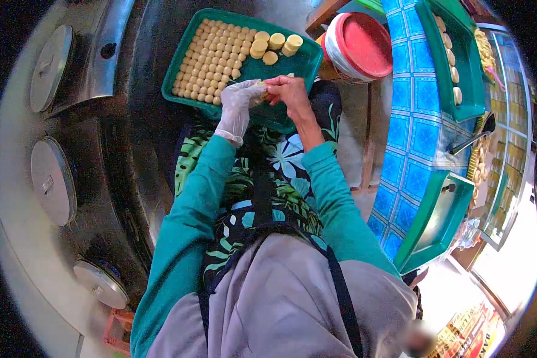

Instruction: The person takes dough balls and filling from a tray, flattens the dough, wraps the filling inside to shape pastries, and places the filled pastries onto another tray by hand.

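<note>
Left grip (237, 106) and right grip (289, 96) touch over the tray (307, 63); whether either holds anything, I cannot tell. In it, balls (210, 61) lie at ten o'clock, discs (276, 42) at twelve; outside, bucket (364, 48) at two, blue desk (400, 92) at three.

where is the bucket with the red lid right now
In the head view, the bucket with the red lid stands at upper right, between the green tray of pale balls and the blue-covered table.
</note>
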The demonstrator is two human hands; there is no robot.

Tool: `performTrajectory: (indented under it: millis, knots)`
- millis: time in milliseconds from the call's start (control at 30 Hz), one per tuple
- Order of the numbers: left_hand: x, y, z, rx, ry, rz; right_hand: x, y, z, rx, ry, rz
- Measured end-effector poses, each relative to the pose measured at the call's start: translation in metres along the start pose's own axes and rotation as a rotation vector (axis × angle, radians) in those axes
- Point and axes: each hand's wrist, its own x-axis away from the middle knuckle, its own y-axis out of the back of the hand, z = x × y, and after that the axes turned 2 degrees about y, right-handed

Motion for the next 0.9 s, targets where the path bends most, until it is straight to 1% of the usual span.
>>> performTrajectory:
  millis: [33,67,133,167,233,267,333,367,400,433,467,500,567,600,667,700,733,767,800,867,900]
  knots:
    - [0.004,-0.001,-0.003,0.002,-0.001,0.000,0.004,-0.002,0.001,0.020,0.073,0.008]
    - [0.008,0.000,-0.006,0.017,-0.003,0.030,0.009,-0.003,0.003,0.022,0.073,0.011]
    - [0.016,0.001,-0.012,0.032,-0.007,0.058,0.020,-0.005,0.008,-0.013,0.213,0.037]
    - [0.019,-0.001,-0.013,0.083,-0.012,0.069,0.029,-0.011,0.012,-0.012,0.214,0.038]
    - [0.024,-0.005,-0.018,0.137,-0.022,0.086,0.043,-0.022,0.018,-0.079,0.186,-0.324]
    - [0.029,-0.008,-0.019,0.200,-0.050,0.109,0.043,-0.022,0.016,-0.076,0.188,-0.324]
    - [0.035,-0.011,-0.023,0.260,-0.079,0.133,0.043,-0.021,0.004,-0.466,-0.141,-0.233]
    - [0.036,-0.012,-0.024,0.248,-0.077,0.114,0.041,-0.021,-0.004,-0.648,-0.188,-0.129]
    - [0.037,-0.012,-0.024,0.238,-0.077,0.093,0.040,-0.020,-0.012,-0.647,-0.187,-0.129]
    - [0.036,-0.010,-0.022,0.239,-0.079,0.090,0.043,-0.023,-0.012,-0.605,-0.107,-0.183]
    - [0.035,-0.008,-0.021,0.142,-0.115,0.038,0.045,-0.026,-0.012,-0.563,-0.029,-0.234]
    - [0.034,-0.006,-0.019,0.044,-0.152,-0.013,0.045,-0.029,-0.012,-0.563,-0.030,-0.226]
    - [0.034,-0.007,-0.011,0.049,-0.184,-0.030,0.051,-0.039,0.002,-0.137,0.119,-0.323]
    - [0.033,-0.009,-0.006,0.056,-0.216,-0.038,0.054,-0.043,0.004,-0.136,0.119,-0.319]
    - [0.034,-0.014,-0.005,0.053,-0.227,-0.063,0.060,-0.047,0.004,0.688,0.735,-0.354]
    - [0.036,-0.016,-0.004,0.087,-0.235,-0.042,0.061,-0.049,0.001,0.944,0.819,-0.366]
    - [0.038,-0.018,-0.002,0.120,-0.242,-0.021,0.065,-0.052,0.004,0.948,0.815,-0.370]
    - [0.039,-0.021,0.000,0.140,-0.259,-0.078,0.072,-0.055,0.006,1.015,0.798,-0.363]
    - [0.038,-0.020,-0.001,0.142,-0.256,-0.076,0.077,-0.056,0.010,1.081,0.780,-0.354]
    - [0.036,-0.009,-0.005,0.225,-0.153,0.000,0.082,-0.046,0.015,1.073,0.776,-0.355]
    - [0.036,-0.002,-0.008,0.190,-0.105,0.091,0.083,-0.035,0.020,0.911,0.800,-0.351]
